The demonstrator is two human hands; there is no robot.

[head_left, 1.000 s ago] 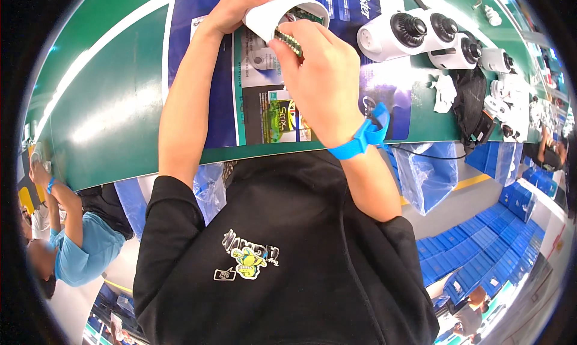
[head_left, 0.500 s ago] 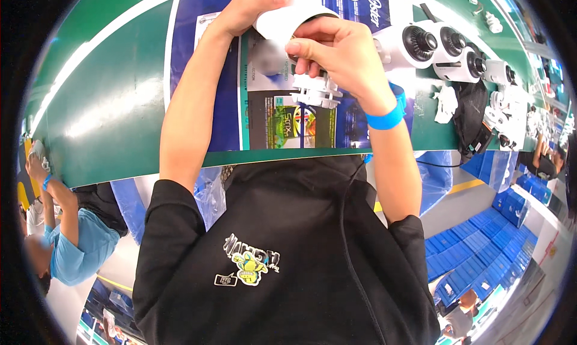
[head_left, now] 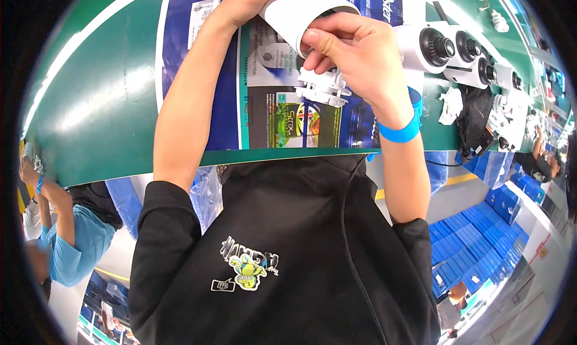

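My left hand [head_left: 252, 1] is wrapped round a white, tube-shaped plastic housing [head_left: 290, 22] at the top of the view, tilted with its open end toward the right and toward me. My right hand [head_left: 366, 57], with a blue band on the wrist, is at that open end, thumb and fingers pinched together at the rim. Some of its fingertips reach inside the opening, and what they grip is hidden. Just below the right hand lies a white plastic part [head_left: 323, 90] with several ribs and slots, apart from the housing.
Beneath the work lies a blue printed sheet [head_left: 216, 120] on the green table [head_left: 102, 99]. To the right stand several white appliance bodies [head_left: 415, 45] with black knobs. A black bag [head_left: 472, 120] and a crumpled white piece [head_left: 449, 105] lie near the table's right edge. Another person [head_left: 78, 243] works at the left.
The housing has shifted slightly right and down in the view, showing more of its side. My right hand has moved right with it, its fingers still at the open end.
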